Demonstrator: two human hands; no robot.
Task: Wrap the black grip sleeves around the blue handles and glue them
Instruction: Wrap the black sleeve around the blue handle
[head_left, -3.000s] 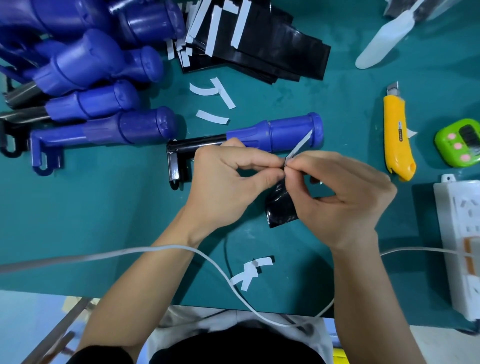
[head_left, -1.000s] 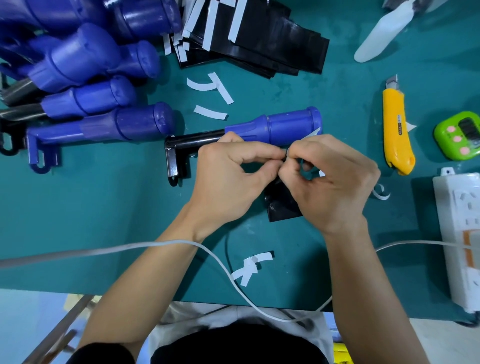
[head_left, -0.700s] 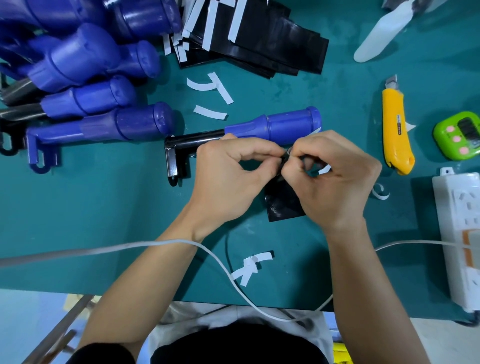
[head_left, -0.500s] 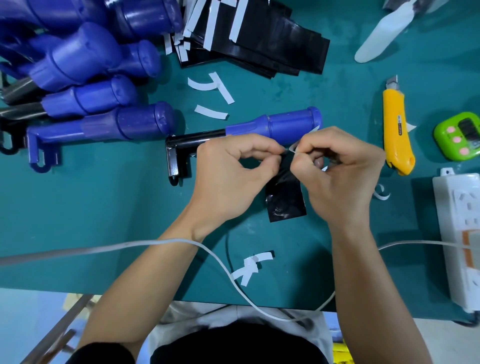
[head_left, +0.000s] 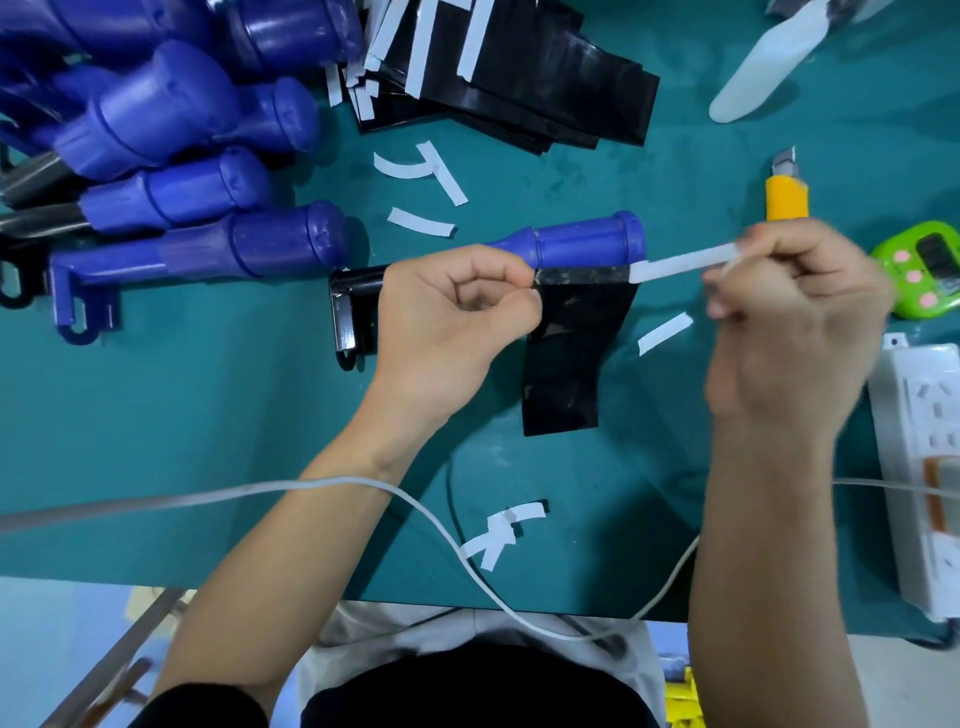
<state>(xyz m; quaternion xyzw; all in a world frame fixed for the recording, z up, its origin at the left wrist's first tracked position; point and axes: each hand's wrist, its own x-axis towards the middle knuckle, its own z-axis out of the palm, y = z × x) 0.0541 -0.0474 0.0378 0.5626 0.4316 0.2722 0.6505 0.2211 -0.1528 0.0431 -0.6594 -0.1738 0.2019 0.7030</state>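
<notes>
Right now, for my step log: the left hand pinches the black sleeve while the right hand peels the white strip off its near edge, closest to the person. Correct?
No. The head view shows the white strip leaving the far edge of the black sleeve, beside the blue handle; the rest holds.

A teal tabletop (head_left: 208, 441) fills the view, with pale blue floor (head_left: 52, 623) beyond its near edge.

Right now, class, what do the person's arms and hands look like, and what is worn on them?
The left hand and right hand are bare: no gloves, rings or watch visible. Forearms are uncovered; a black sleeve shows at the left upper arm. A white cable crosses the left forearm.
</notes>
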